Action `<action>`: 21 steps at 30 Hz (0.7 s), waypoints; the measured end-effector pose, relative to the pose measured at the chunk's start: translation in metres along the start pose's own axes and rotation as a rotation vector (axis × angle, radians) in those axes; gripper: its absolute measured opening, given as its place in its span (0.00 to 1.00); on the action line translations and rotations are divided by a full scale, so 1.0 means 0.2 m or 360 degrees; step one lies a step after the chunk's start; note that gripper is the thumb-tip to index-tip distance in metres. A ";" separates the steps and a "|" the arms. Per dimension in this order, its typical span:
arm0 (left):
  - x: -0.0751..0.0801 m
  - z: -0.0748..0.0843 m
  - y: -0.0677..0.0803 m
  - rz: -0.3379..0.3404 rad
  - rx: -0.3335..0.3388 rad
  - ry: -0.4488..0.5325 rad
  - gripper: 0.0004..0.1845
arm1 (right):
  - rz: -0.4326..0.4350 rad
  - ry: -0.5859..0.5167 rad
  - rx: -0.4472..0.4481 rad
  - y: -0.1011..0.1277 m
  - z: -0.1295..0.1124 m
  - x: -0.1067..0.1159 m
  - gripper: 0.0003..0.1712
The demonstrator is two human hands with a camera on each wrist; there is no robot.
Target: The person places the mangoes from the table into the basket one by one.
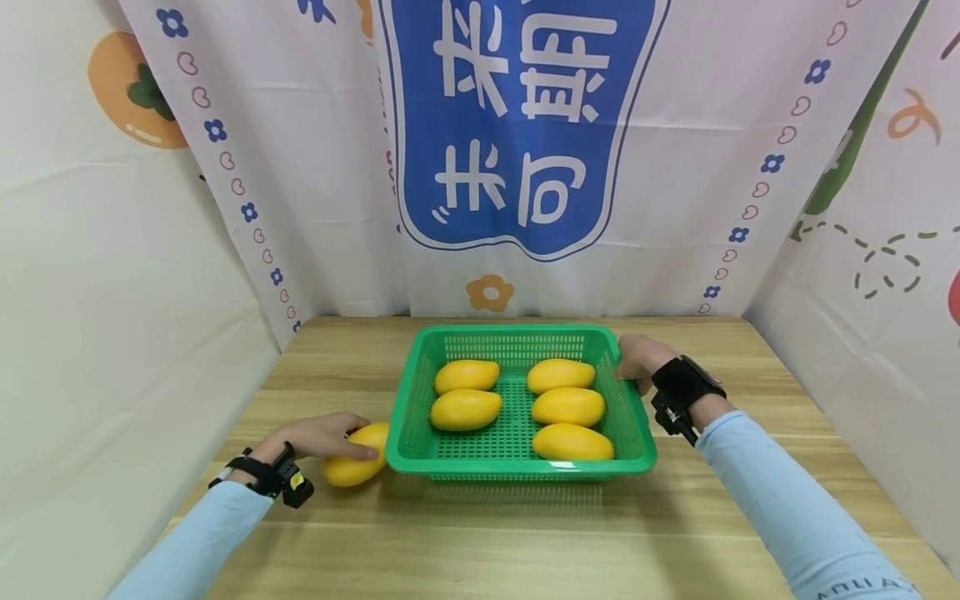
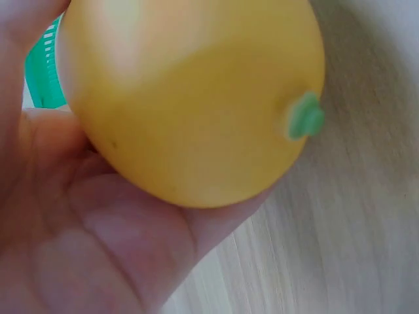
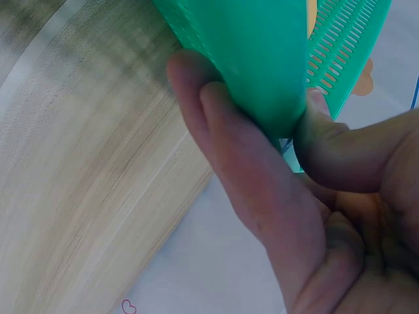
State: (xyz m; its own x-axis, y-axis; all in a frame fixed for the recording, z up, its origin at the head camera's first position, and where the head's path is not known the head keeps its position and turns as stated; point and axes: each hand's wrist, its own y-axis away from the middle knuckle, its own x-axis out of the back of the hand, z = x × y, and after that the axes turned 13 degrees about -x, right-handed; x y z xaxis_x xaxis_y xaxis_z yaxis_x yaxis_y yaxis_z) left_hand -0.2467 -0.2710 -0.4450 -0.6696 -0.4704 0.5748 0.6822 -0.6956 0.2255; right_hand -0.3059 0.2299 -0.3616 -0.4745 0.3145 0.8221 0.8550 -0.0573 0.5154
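Observation:
A yellow mango (image 1: 348, 472) lies at the left of a green plastic basket (image 1: 480, 467), and my left hand (image 1: 330, 435) grips it with thumb and fingers around its sides. The left wrist view shows the mango (image 2: 196, 124) close up, its small green stem (image 2: 306, 116) pointing toward the camera. On the other side, my right hand (image 1: 639, 358) pinches the basket's right rim, the thumb inside and the fingers (image 3: 242, 157) against the outer wall. Inside the basket, two mangoes (image 1: 466, 410) sit at the left and three mangoes (image 1: 567, 407) line the right side.
The wooden table (image 1: 495, 558) extends around the basket. Behind it hangs a white printed cloth (image 1: 330, 208) with a blue sign, and pale cloth walls (image 1: 112, 292) close in the left and right sides.

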 end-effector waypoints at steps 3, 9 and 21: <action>0.01 -0.01 0.01 -0.0008 -0.0011 0.0026 0.17 | -0.0001 0.0011 -0.0005 0.00 0.00 0.00 0.05; 0.04 -0.04 0.02 0.0010 0.0002 0.0040 0.19 | -0.0007 -0.0008 0.0004 0.00 0.00 0.00 0.05; 0.09 -0.04 0.04 0.0039 -0.0004 0.0053 0.21 | -0.0002 0.0002 0.0014 0.00 0.00 0.00 0.05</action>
State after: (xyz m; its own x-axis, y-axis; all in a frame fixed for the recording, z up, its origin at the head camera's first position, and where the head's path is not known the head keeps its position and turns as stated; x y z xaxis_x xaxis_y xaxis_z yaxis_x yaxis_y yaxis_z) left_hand -0.2549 -0.2893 -0.4394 -0.6621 -0.5053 0.5535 0.6978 -0.6850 0.2093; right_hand -0.3048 0.2301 -0.3621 -0.4756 0.3132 0.8220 0.8563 -0.0488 0.5141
